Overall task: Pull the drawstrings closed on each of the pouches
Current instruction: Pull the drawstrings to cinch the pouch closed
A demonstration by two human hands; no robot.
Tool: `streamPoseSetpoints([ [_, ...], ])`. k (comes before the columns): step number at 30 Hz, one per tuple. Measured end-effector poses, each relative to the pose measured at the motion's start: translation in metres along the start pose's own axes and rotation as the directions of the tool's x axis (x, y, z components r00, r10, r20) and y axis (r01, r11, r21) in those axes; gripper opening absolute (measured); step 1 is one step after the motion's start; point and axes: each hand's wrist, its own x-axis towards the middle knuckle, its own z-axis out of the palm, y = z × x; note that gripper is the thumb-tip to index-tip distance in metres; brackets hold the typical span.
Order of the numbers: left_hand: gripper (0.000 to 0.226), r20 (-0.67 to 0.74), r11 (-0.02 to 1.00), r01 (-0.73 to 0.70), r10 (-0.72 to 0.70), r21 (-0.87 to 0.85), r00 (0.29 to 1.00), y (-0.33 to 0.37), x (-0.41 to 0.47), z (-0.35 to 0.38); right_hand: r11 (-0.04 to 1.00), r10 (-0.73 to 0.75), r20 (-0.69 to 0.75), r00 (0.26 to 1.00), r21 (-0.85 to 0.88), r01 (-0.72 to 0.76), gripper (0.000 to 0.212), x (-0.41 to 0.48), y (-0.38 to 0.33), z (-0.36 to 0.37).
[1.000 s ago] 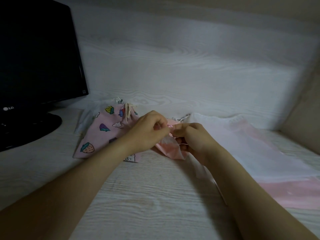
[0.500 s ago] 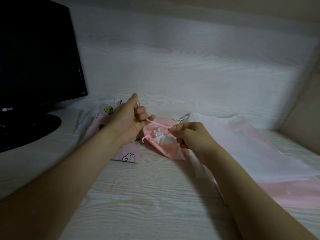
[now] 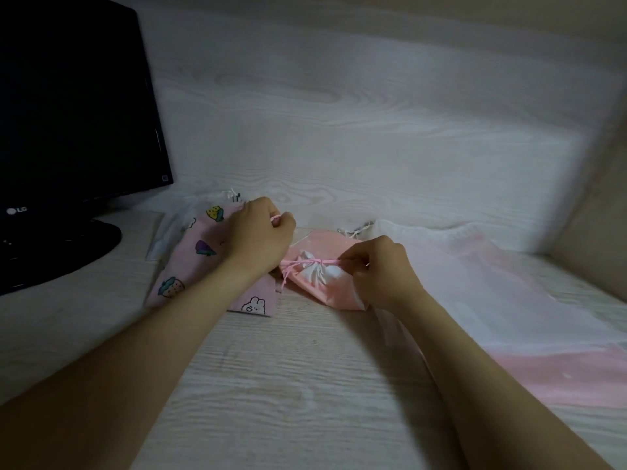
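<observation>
A small pink pouch (image 3: 325,290) with a white lining lies on the desk between my hands, its mouth gathered. A pink drawstring (image 3: 305,263) runs taut across it. My left hand (image 3: 261,239) holds one end of the string, raised over a pink pouch printed with fruit and a bunny (image 3: 200,262). My right hand (image 3: 380,269) pinches the other end at the small pouch's right side. A large white and pink pouch (image 3: 492,286) lies flat to the right.
A black monitor (image 3: 74,106) on its stand (image 3: 57,252) fills the left. A white pouch (image 3: 176,225) lies partly under the printed one. The white wood-grain wall (image 3: 339,130) closes the back, a beige panel (image 3: 593,215) the right.
My hands have moved apart, the left up and to the left with the string. The small pouch's mouth has bunched up and the string has drawn taut.
</observation>
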Motion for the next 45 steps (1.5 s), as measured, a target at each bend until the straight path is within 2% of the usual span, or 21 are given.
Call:
streamPoseSetpoints([
  [3, 0.012, -0.027, 0.999, 0.034, -0.033, 0.015, 0.999, -0.002, 0.003, -0.004, 0.996, 0.075, 0.015, 0.997, -0.047, -0.075, 0.022, 0.001, 0.001, 0.001],
  [7, 0.015, -0.048, 0.998, -0.057, 0.057, -0.003, 0.997, -0.005, 0.0, -0.007, 0.993, 0.083, -0.02, 0.996, -0.082, -0.084, 0.018, -0.002, -0.001, 0.001],
  [9, 0.014, -0.002, 0.987, -0.158, 0.158, -0.011, 0.987, -0.006, -0.005, -0.005, 0.999, 0.028, 0.001, 1.0, 0.021, -0.028, 0.019, -0.004, -0.003, -0.004],
  [11, 0.016, 0.046, 0.964, -0.267, 0.267, 0.006, 0.963, -0.007, -0.01, -0.003, 0.978, 0.01, 0.095, 0.995, 0.206, -0.03, 0.016, -0.01, -0.011, -0.011],
  [13, 0.036, 0.09, 0.929, -0.346, 0.336, 0.132, 0.938, -0.01, -0.01, 0.001, 0.914, 0.034, 0.186, 0.982, 0.392, -0.106, 0.014, -0.017, -0.02, -0.017],
  [15, 0.072, 0.19, 0.923, -0.314, 0.275, 0.224, 0.943, -0.013, -0.009, 0.002, 0.836, 0.041, 0.216, 0.975, 0.528, -0.152, 0.016, -0.019, -0.026, -0.022],
  [17, 0.099, 0.296, 0.93, -0.286, 0.213, 0.231, 0.931, -0.014, -0.011, 0.001, 0.793, 0.033, 0.164, 0.986, 0.597, -0.125, 0.017, -0.016, -0.027, -0.024],
  [20, 0.111, 0.358, 0.944, -0.274, 0.195, 0.184, 0.913, -0.013, -0.016, 0.003, 0.818, -0.03, 0.027, 0.999, 0.575, 0.009, 0.017, -0.012, -0.028, -0.028],
  [24, 0.102, 0.369, 0.962, -0.271, 0.254, -0.005, 0.894, -0.01, -0.018, -0.001, 0.714, -0.044, 0.054, 0.998, 0.7, -0.007, 0.019, -0.01, -0.026, -0.035],
  [26, 0.089, 0.356, 0.969, -0.216, 0.244, -0.117, 0.902, -0.009, -0.018, -0.003, 0.601, -0.038, 0.096, 0.995, 0.797, -0.054, 0.018, -0.013, -0.032, -0.039],
  [29, 0.06, 0.341, 0.96, -0.032, 0.131, -0.279, 0.931, -0.001, -0.019, -0.004, 0.372, 0.022, 0.124, 0.992, 0.92, -0.124, 0.016, -0.011, -0.037, -0.044],
  [31, 0.042, 0.293, 0.956, -0.017, 0.107, -0.294, 0.95, 0.004, -0.018, -0.004, 0.275, 0.075, 0.12, 0.99, 0.952, -0.136, 0.031, -0.008, -0.036, -0.046],
  [32, 0.037, 0.258, 0.955, -0.026, 0.106, -0.296, 0.96, 0.005, -0.017, -0.003, 0.35, 0.106, 0.039, 0.994, 0.934, -0.074, 0.036, -0.008, -0.033, -0.048],
  [33, 0.035, 0.225, 0.953, -0.036, 0.107, -0.299, 0.968, 0.006, -0.016, -0.003, 0.503, 0.114, -0.101, 0.988, 0.864, 0.03, 0.037, -0.01, -0.032, -0.048],
  [34, 0.033, 0.196, 0.952, -0.046, 0.109, -0.302, 0.975, 0.006, -0.014, -0.002, 0.648, 0.103, -0.245, 0.964, 0.752, 0.122, 0.036, -0.014, -0.032, -0.049],
  [35, 0.031, 0.169, 0.951, -0.053, 0.109, -0.306, 0.98, 0.006, -0.012, -0.001, 0.727, 0.082, -0.351, 0.933, 0.662, 0.185, 0.038, -0.017, -0.032, -0.047],
  [37, 0.028, 0.096, 0.936, -0.053, 0.092, -0.347, 0.991, 0.012, -0.011, 0.001, 0.788, 0.019, -0.495, 0.869, 0.542, 0.292, 0.052, -0.023, -0.033, -0.043],
  [39, 0.031, 0.006, 0.886, -0.076, 0.089, -0.458, 0.996, 0.022, -0.011, 0.0, 0.845, -0.059, -0.584, 0.809, 0.402, 0.352, 0.058, -0.024, -0.033, -0.04],
  [42, 0.046, -0.125, 0.807, -0.147, 0.091, -0.572, 0.988, 0.029, -0.01, -0.002, 0.881, -0.057, -0.674, 0.736, 0.312, 0.354, 0.039, -0.02, -0.032, -0.037],
  [45, 0.053, -0.244, 0.84, -0.287, 0.19, -0.461, 0.951, 0.032, -0.01, -0.014, 0.846, 0.03, -0.723, 0.69, 0.386, 0.368, 0.02, -0.015, -0.033, -0.034],
])
